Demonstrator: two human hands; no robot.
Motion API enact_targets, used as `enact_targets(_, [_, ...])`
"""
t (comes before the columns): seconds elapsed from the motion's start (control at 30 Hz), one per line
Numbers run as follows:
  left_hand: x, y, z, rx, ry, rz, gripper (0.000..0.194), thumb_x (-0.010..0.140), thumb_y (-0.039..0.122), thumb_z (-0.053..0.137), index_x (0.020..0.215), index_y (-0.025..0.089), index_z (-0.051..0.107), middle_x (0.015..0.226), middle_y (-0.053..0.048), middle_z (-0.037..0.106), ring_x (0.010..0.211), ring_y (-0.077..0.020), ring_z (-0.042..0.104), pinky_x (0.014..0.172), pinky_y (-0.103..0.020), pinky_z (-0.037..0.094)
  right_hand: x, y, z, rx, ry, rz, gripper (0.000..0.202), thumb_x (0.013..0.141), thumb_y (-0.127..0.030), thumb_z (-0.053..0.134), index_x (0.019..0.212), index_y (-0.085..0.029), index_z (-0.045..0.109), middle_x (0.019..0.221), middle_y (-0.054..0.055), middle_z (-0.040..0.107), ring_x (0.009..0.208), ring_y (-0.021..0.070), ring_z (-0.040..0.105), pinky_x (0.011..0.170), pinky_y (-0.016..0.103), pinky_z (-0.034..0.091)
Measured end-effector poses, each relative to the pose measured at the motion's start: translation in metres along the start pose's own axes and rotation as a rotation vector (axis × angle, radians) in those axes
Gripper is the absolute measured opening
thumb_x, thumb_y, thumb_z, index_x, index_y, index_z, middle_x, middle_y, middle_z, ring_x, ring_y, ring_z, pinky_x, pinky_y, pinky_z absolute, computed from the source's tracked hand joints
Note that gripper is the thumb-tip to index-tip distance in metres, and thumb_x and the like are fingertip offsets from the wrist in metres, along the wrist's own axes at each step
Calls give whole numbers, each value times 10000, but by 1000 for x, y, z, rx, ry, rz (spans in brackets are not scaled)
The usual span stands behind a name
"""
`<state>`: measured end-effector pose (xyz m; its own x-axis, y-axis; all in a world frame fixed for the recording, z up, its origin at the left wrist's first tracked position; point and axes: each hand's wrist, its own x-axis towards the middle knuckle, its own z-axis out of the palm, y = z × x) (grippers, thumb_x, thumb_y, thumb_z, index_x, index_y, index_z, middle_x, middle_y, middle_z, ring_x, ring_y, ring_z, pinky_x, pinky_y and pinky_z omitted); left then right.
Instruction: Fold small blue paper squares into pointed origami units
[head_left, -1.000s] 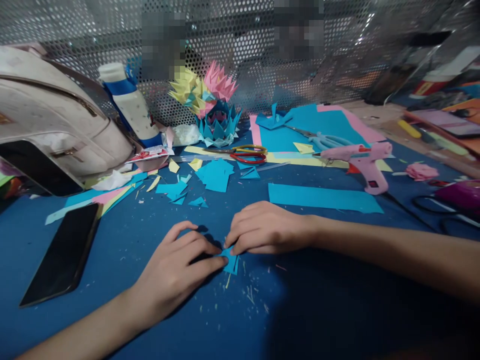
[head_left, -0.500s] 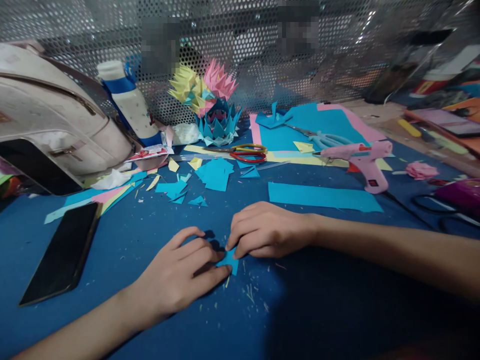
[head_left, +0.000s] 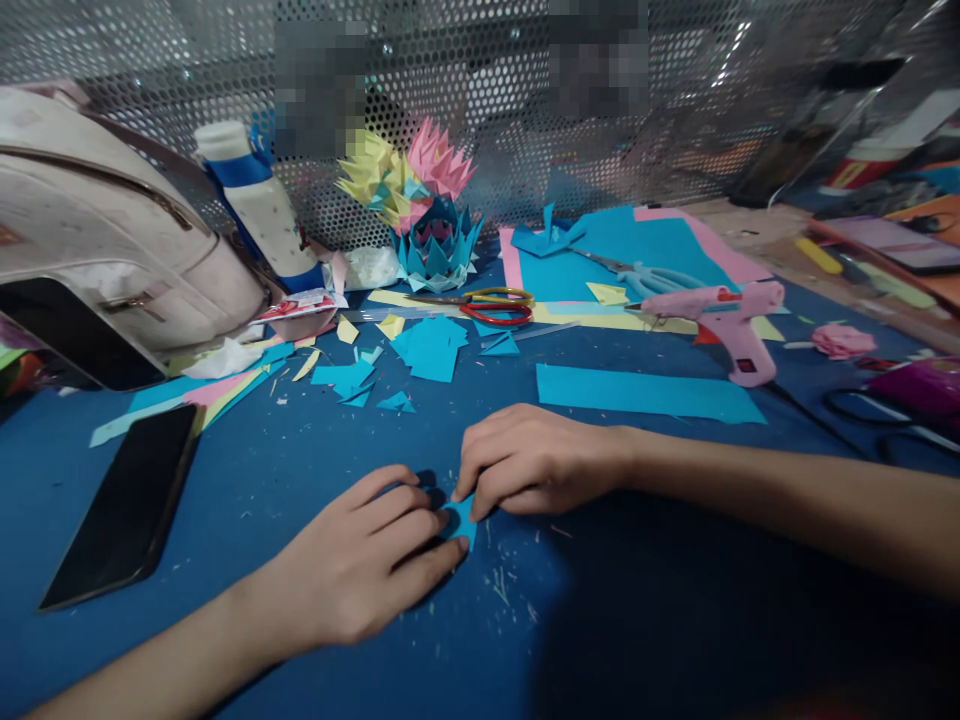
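A small piece of blue paper (head_left: 462,517) lies on the blue tabletop, partly covered by fingers of both hands. My left hand (head_left: 375,560) holds its left side and lower corner with thumb and forefinger, the other fingers curled. From the upper right, my right hand (head_left: 529,462) grips the paper's top edge with bent fingertips. Beyond the hands are cut blue paper pieces (head_left: 431,345), some folded into small triangles. A long blue paper strip (head_left: 649,393) rests past my right hand.
Scissors with red and yellow handles (head_left: 499,305) and a pink glue gun (head_left: 724,315) lie farther back. Folded-paper flowers (head_left: 439,240) stand near the perforated metal panel (head_left: 510,130). A phone (head_left: 124,505), a bottle (head_left: 259,205) and a backpack (head_left: 112,220) are on the left.
My left hand has shifted slightly down and right, its thumb sliding along the paper's lower corner. My right hand stays nearly in place on the upper edge.
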<state>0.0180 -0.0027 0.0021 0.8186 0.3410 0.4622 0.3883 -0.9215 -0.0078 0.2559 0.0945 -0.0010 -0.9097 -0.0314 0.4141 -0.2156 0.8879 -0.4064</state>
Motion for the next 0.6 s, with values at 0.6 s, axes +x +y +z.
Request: enact_targets(0.6, [1,-2,-4,-49,-39,33,248,1024,134,461,1090,131,701,950,-56,726,910,-192,632,963,-391,470,0,2,0,29,-3,-3,219,956,-128,488,944,-181,700,1019,58,734,956,146,637,843,281,484])
